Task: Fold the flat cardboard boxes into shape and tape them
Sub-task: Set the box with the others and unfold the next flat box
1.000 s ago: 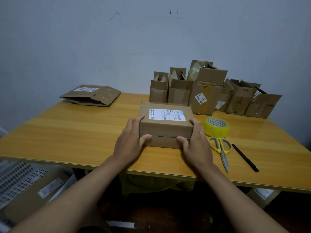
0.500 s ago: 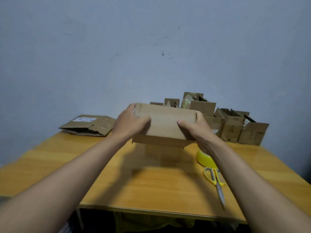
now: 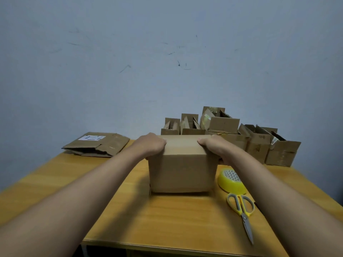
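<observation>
A brown cardboard box (image 3: 182, 171) stands upright on the wooden table (image 3: 167, 219), its plain broad face toward me. My left hand (image 3: 151, 144) grips its top left corner and my right hand (image 3: 213, 145) grips its top right corner, fingers curled over the top edge. A yellow tape roll (image 3: 232, 180) lies just right of the box. Yellow-handled scissors (image 3: 241, 210) lie in front of the roll, blades pointing toward me.
Several folded boxes with open flaps (image 3: 256, 143) stand in a row along the back wall behind the held box. A stack of flat cardboard boxes (image 3: 96, 144) with a white label lies at the table's back left corner.
The box went from lying flat, label up, to being lifted and turned. It now stands on the table on edge. Both hands stayed on its ends throughout.
</observation>
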